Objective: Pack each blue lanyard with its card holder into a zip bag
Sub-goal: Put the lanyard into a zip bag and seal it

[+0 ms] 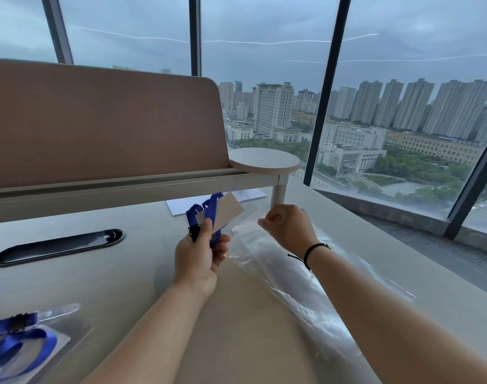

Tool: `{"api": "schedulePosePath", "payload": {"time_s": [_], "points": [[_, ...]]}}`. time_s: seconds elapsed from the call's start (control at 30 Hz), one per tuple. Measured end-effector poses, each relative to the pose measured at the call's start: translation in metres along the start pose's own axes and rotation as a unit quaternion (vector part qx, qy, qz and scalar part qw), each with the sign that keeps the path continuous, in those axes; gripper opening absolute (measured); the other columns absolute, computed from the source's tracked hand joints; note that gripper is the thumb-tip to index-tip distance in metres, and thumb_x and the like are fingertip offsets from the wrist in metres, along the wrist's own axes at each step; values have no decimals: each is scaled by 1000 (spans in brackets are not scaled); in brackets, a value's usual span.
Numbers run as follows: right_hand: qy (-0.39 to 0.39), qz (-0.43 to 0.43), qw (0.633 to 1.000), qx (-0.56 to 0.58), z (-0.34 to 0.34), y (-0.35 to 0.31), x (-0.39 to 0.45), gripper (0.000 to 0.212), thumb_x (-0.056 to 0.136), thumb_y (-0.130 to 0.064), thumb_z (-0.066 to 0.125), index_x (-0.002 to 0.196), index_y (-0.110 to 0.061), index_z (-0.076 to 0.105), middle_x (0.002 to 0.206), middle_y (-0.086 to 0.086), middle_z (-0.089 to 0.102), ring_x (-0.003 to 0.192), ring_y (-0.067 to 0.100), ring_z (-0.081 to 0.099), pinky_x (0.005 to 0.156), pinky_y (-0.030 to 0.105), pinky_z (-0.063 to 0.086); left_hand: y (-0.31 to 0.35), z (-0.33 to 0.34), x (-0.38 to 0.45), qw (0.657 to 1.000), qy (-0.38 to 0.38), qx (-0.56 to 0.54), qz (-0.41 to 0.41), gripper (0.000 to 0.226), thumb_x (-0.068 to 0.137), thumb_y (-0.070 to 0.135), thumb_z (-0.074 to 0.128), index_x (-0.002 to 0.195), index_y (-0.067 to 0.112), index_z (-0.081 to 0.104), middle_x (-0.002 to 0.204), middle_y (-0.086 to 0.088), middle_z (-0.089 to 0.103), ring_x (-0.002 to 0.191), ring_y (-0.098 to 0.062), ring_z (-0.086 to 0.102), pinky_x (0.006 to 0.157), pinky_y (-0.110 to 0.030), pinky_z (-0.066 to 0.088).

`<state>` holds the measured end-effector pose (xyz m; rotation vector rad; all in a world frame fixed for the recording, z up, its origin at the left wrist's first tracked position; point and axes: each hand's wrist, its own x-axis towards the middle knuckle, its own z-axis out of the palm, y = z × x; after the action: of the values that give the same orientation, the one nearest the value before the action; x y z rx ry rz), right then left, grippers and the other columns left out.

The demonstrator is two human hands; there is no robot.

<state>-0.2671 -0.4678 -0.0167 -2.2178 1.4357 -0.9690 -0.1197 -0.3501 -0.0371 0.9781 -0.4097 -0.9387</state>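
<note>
Pale grey-beige desk (131, 275), smooth top. Set into it, left of the left hand (200, 259), a long black oval cable slot (59, 245). Beyond both hands, a white sheet of paper (181, 205) lies flat under the raised shelf rail. Under the right forearm, clear zip bags (300, 297) lie stretched along the desk. Near-left, well apart from the hands, a second blue lanyard (18, 345) rests on a clear card holder (54, 328).
</note>
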Motion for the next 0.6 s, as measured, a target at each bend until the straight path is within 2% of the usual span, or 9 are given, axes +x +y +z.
{"api": "schedulePosePath", "payload": {"time_s": [0.1, 0.17, 0.23, 0.33, 0.43, 0.5, 0.57, 0.6], "points": [[-2, 25, 999, 41, 0, -16, -26, 7, 78, -17, 75, 74, -18, 70, 73, -5, 69, 74, 15, 65, 69, 25, 53, 6, -10, -16, 1000, 15, -12, -19, 22, 100, 30, 56, 103, 9, 63, 68, -10, 68, 46, -9, 58, 45, -19, 49], [-16, 31, 997, 68, -1, -33, -51, 10, 74, -10, 74, 73, -18, 69, 72, -4, 69, 73, 16, 66, 69, 26, 56, 15, -21, -34, 999, 20, -14, -31, 24, 100, 29, 55, 104, 7, 63, 67, -9, 68, 47, -10, 60, 45, -20, 51], [-37, 23, 995, 85, 1, -52, -79, 12, 72, -8, 73, 76, -19, 68, 70, -6, 67, 70, 13, 64, 66, 22, 52, 28, -36, -57, 999, 17, -6, -41, 26, 100, 31, 55, 104, 7, 63, 67, -8, 68, 50, -12, 64, 47, -22, 55], [-93, -11, 990, 102, 4, -85, -126, 15, 74, -9, 71, 85, -21, 70, 66, -10, 62, 60, 5, 56, 59, 15, 45, 54, -60, -100, 999, 4, -2, -51, 33, 99, 37, 54, 96, 6, 64, 69, -8, 68, 63, -19, 71, 63, -31, 60], [-155, -59, 981, 98, 3, -118, -173, 20, 77, -10, 67, 89, -25, 68, 62, -10, 57, 51, 1, 49, 53, 11, 41, 77, -88, -145, 999, -2, 8, -52, 31, 98, 33, 55, 96, 3, 63, 72, -13, 67, 78, -29, 74, 77, -42, 60], [-185, -74, 976, 88, 5, -137, -202, 16, 76, -10, 64, 83, -23, 66, 59, -8, 55, 48, 2, 46, 49, 15, 41, 87, -110, -171, 999, -10, 20, -46, 31, 98, 29, 57, 103, 0, 63, 72, -16, 66, 84, -33, 74, 75, -43, 62], [-202, -82, 974, 62, 8, -153, -226, 4, 73, -11, 63, 75, -10, 65, 58, 3, 57, 48, 8, 44, 53, 30, 45, 97, -133, -194, 998, -13, 43, -37, 31, 98, 26, 57, 113, 0, 65, 75, -17, 67, 92, -37, 73, 72, -42, 63], [-209, -83, 972, 64, 9, -160, -237, 7, 72, -11, 63, 77, -7, 67, 61, 8, 59, 49, 12, 45, 54, 32, 46, 101, -144, -204, 998, -11, 52, -34, 30, 98, 24, 57, 115, 0, 65, 76, -16, 68, 95, -38, 73, 72, -42, 63]]}}
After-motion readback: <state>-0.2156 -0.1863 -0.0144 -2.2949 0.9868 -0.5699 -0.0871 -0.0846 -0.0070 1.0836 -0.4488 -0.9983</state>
